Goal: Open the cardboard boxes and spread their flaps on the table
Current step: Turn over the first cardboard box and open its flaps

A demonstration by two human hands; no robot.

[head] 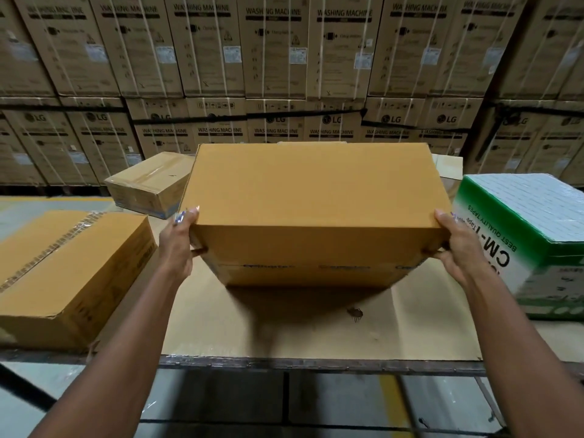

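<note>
Both hands on the plain cardboard box point(316, 213) now, left hand point(177, 245) and right hand point(458, 248) each with a grip clamped on a near corner, holding it tilted above the cardboard-covered counter point(284, 336), likely to set it down centrally, between the taped box point(63, 263) and the green tape carton point(531, 235).

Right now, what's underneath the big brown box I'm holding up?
Under the big brown box lies a flattened cardboard sheet on the table, in the box's shadow, with a small dark mark. The box hides the sheet's far part.
</note>
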